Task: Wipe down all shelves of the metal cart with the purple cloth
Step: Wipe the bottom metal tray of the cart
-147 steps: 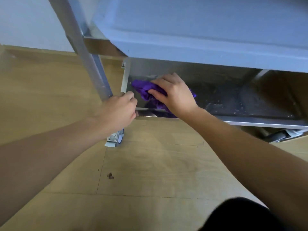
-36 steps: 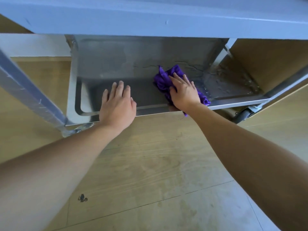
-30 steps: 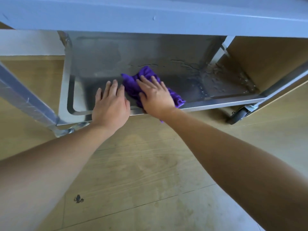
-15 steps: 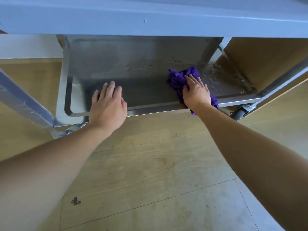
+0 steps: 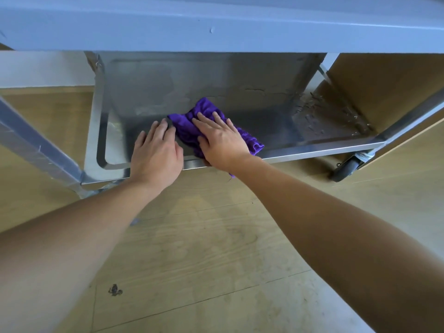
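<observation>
two hands (image 5: 156, 153) (image 5: 222, 141), one purple cloth (image 5: 189, 121), two shelves (image 5: 216, 32) (image 5: 312, 152), one caster wheel (image 5: 344, 169).

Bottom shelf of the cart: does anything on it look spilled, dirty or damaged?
Yes. The right end of the bottom shelf is strewn with small specks or droplets; which, I cannot tell. The purple cloth, pressed under the right hand, lies mid-shelf, apart from them. A dark blot also marks the floor.

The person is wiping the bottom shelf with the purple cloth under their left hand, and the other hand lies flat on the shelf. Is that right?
Not quite. The purple cloth is under the right hand, not the left. The left hand is the one lying flat on the bottom shelf. The head view shows it.
</observation>
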`<state>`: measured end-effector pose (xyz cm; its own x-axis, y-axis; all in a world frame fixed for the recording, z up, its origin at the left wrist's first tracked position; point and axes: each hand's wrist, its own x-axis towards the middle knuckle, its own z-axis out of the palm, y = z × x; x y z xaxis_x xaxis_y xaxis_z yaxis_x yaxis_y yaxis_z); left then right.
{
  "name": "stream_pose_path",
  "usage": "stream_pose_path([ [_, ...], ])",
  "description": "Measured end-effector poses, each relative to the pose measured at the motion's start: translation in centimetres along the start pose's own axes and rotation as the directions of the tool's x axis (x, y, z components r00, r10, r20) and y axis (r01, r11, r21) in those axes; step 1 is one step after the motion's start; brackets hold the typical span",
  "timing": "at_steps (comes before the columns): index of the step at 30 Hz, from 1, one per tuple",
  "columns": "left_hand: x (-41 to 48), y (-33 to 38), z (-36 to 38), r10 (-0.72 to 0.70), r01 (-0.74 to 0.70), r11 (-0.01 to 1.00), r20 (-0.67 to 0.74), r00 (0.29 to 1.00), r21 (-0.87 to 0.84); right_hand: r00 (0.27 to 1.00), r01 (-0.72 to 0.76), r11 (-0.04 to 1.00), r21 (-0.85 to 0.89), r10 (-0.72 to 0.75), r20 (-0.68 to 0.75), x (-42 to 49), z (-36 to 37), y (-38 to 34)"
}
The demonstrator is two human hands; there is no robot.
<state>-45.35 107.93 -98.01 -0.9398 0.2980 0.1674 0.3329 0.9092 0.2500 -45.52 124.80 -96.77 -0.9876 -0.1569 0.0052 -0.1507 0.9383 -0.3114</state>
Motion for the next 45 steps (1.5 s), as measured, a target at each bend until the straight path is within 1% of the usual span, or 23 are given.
stream_pose_path([
  [4, 0.4, -1.3, -0.9, -0.026, 0.023, 0.999, -0.054, 0.998, -0.040, 0.999, 0.049, 0.999, 0.006, -0.049, 0.010, 1.0, 0.2, -1.0],
  [8, 1.1, -3.9, -2.0, -0.099, 0.095, 0.994, -0.099, 0.990, -0.046, 0.994, 0.111, 0.994, 0.012, -0.111, 0.004, 2.4, 0.7, -2.7],
  [13, 0.5, -6.0, -1.4, -0.181, 0.172, 0.977, -0.067, 0.981, -0.124, 0.971, 0.238, 0.971, 0.020, -0.238, 0.014, 4.7, 2.2, -5.1],
  [16, 0.4, -5.4, -1.7, -0.221, 0.204, 0.962, -0.076, 0.972, -0.184, 0.965, 0.263, 0.965, 0.014, -0.263, -0.003, 6.6, 2.8, -5.8],
  [18, 0.4, -5.2, -2.0, -0.221, 0.206, 0.961, -0.062, 0.973, -0.184, 0.970, 0.239, 0.971, 0.019, -0.238, -0.036, 7.9, 2.9, -5.8],
  [21, 0.3, -5.3, -1.9, -0.169, 0.165, 0.980, -0.026, 0.985, -0.113, 0.988, 0.122, 0.992, 0.022, -0.119, -0.103, 9.5, 2.7, -4.5],
  [24, 0.5, -5.6, -1.5, -0.119, 0.119, 0.992, 0.011, 0.993, -0.037, 0.979, -0.122, 0.992, -0.008, 0.119, -0.167, 10.4, 2.3, -2.4],
  [25, 0.5, -5.7, -1.4, -0.103, 0.103, 0.995, 0.015, 0.995, -0.014, 0.967, -0.204, 0.979, -0.009, 0.200, -0.157, 10.3, 2.1, -2.0],
  [26, 0.6, -5.8, -1.2, -0.089, 0.089, 0.996, 0.015, 0.996, 0.002, 0.958, -0.253, 0.967, -0.013, 0.249, -0.142, 10.2, 2.1, -1.9],
  [27, 0.6, -5.8, -1.1, -0.080, 0.079, 0.997, 0.011, 0.997, 0.014, 0.960, -0.255, 0.967, -0.030, 0.249, -0.129, 10.0, 2.0, -2.3],
  [28, 0.7, -5.8, -1.0, -0.075, 0.075, 0.997, 0.004, 0.997, 0.018, 0.973, -0.209, 0.977, -0.051, 0.202, -0.115, 9.7, 2.0, -3.0],
  [30, 0.7, -5.7, -1.0, -0.076, 0.076, 0.997, -0.017, 0.997, 0.020, 0.997, -0.028, 0.997, -0.070, 0.023, -0.075, 9.2, 2.4, -5.0],
  [31, 0.7, -5.7, -1.0, -0.078, 0.079, 0.997, -0.029, 0.997, 0.018, 0.997, 0.054, 0.997, -0.062, -0.057, -0.052, 9.0, 2.7, -6.0],
  [32, 0.7, -5.7, -1.0, -0.083, 0.084, 0.996, -0.038, 0.996, 0.013, 0.994, 0.101, 0.994, -0.044, -0.103, -0.035, 8.9, 3.1, -6.7],
  [34, 0.6, -5.7, -0.9, -0.088, 0.088, 0.996, -0.040, 0.995, 0.001, 0.993, 0.116, 0.993, -0.014, -0.116, -0.027, 9.0, 3.3, -7.0],
  [36, 0.5, -5.8, -1.0, -0.073, 0.073, 0.997, -0.027, 0.997, -0.008, 0.994, 0.102, 0.995, -0.005, -0.102, -0.030, 9.4, 2.9, -6.1],
  [38, 0.3, -5.9, -1.2, -0.060, 0.060, 0.998, -0.007, 0.998, -0.014, 0.998, 0.057, 0.998, 0.016, -0.056, -0.042, 9.8, 2.1, -4.3],
  [40, 0.2, -5.8, -1.4, -0.058, 0.058, 0.998, 0.008, 0.998, -0.015, 0.995, -0.051, 0.999, 0.015, 0.052, -0.087, 9.8, 1.2, -1.8],
  [43, 0.2, -5.3, -1.4, -0.066, 0.066, 0.997, 0.006, 0.998, 0.039, 0.960, -0.242, 0.970, 0.032, 0.244, -0.140, 8.8, 0.5, 1.0],
  [45, 0.5, -4.5, -1.7, -0.090, 0.088, 0.991, 0.007, 0.996, 0.101, 0.946, -0.285, 0.958, 0.036, 0.287, -0.151, 8.2, 0.4, 1.7],
])
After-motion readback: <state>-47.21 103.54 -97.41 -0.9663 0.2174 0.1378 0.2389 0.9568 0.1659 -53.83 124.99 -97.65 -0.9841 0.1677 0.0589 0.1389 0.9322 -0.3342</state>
